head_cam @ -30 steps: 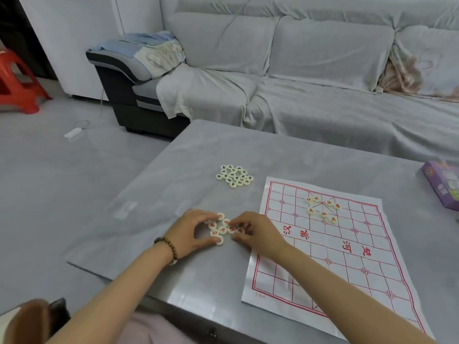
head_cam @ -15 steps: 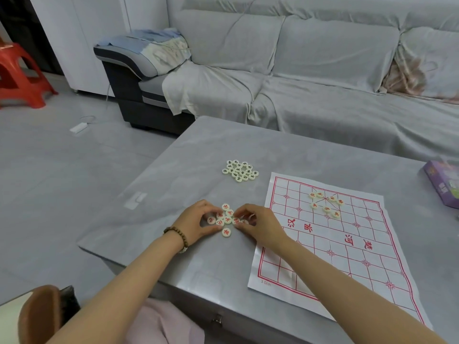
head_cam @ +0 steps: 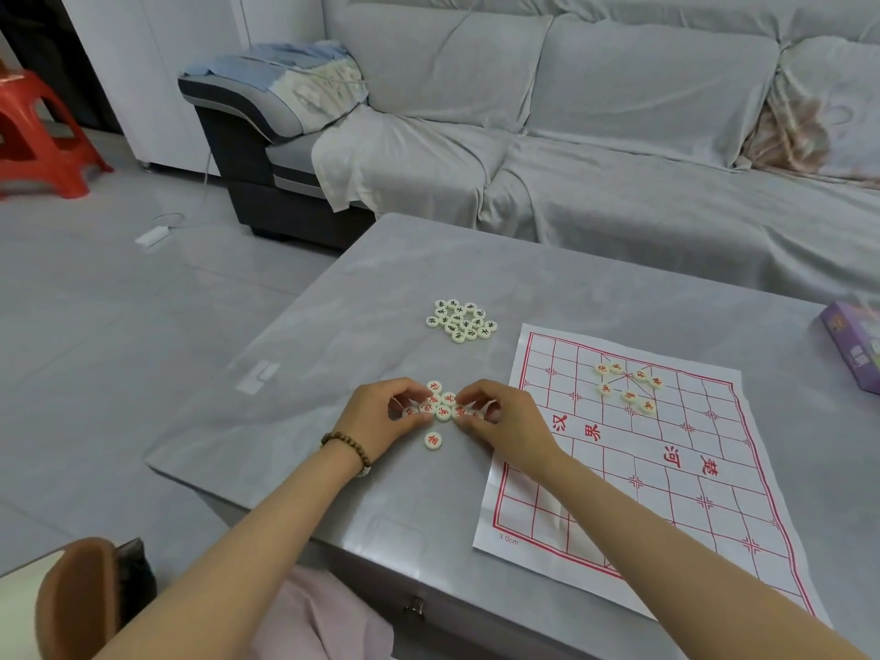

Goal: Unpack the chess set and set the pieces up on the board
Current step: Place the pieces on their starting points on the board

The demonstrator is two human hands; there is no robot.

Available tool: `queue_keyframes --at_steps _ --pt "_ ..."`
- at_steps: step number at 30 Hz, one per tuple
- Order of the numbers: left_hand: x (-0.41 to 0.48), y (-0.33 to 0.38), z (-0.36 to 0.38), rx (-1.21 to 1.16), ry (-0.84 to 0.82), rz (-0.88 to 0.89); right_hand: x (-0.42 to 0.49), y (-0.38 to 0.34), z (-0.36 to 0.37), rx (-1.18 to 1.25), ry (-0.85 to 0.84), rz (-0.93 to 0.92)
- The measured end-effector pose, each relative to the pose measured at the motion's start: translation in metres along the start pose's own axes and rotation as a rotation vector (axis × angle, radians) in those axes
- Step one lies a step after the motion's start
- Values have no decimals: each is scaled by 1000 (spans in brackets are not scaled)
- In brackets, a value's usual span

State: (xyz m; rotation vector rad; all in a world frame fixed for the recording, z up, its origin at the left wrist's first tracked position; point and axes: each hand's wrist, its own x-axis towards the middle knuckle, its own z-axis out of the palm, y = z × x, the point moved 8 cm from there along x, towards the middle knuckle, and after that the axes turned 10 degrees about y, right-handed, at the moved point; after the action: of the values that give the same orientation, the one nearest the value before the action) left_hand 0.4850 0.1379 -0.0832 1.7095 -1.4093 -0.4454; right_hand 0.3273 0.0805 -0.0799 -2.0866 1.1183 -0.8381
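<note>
A paper board with a red grid lies on the right of the grey table. Several red-lettered pieces sit scattered on its far part. Left of the board lies a small cluster of red-lettered pieces. My left hand cups that cluster from the left, its curled fingers pinching pieces at the edge. From the right, my right hand pinches pieces with thumb and fingertips. One red piece lies alone just in front. A heap of black-lettered pieces rests farther back.
A purple box stands at the table's right edge. A grey covered sofa runs behind the table. A red stool stands on the floor at far left. A brown chair back is at the bottom left.
Both hands have stayed around the red cluster, fingers shifting pieces slightly. One red piece now lies apart in front. The view has drifted a little left and down.
</note>
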Motion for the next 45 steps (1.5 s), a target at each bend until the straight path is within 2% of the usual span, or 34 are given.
queue_keyframes --at_steps 6,15,22,30,34,40,45 --pt "22 45 30 -100 -7 42 6 11 -57 52 143 1" --pt "71 106 149 -139 -140 39 -14 119 -188 -95 354 213" --pt "85 104 196 -23 -235 55 -12 167 -206 -129 306 309" --pt "81 106 193 -17 -219 57 -16 163 -202 -139 284 307" --pt "74 106 175 20 -161 82 -23 157 -199 -190 273 287" --pt "60 84 129 52 -123 60 -20 135 -189 -188 323 280" --pt "47 48 72 104 -30 15 -6 101 -153 -322 334 293"
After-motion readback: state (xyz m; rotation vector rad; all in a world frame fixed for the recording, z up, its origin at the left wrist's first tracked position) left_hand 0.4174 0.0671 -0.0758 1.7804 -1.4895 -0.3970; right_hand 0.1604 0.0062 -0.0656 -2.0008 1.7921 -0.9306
